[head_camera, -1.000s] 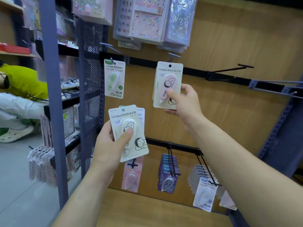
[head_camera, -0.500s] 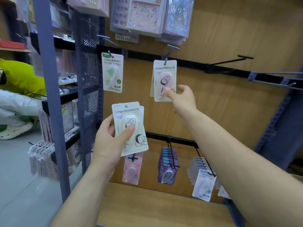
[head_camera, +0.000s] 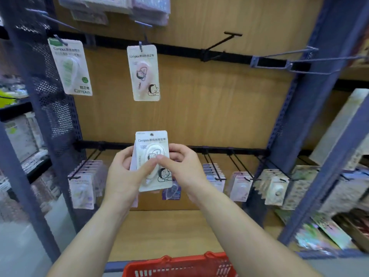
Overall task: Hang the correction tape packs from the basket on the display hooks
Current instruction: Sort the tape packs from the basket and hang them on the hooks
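Head view: correction tape pack [head_camera: 152,160] held centre, in front of lower rail [head_camera: 219,150], by left hand [head_camera: 121,176] & right hand [head_camera: 185,168], fingers curled round card edges. Est. light, stiff card, slick blister; best pinched at edges.

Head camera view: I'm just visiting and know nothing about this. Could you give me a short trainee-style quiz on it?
1. True or false: the pink pack hangs on the display with no hand touching it.
2. Who holds the white pack, judging by the left hand and right hand? A) left only B) right only C) both
3. Fill in: the basket at the bottom edge is ____ in colour.

Key: 1 true; 2 C; 3 red.
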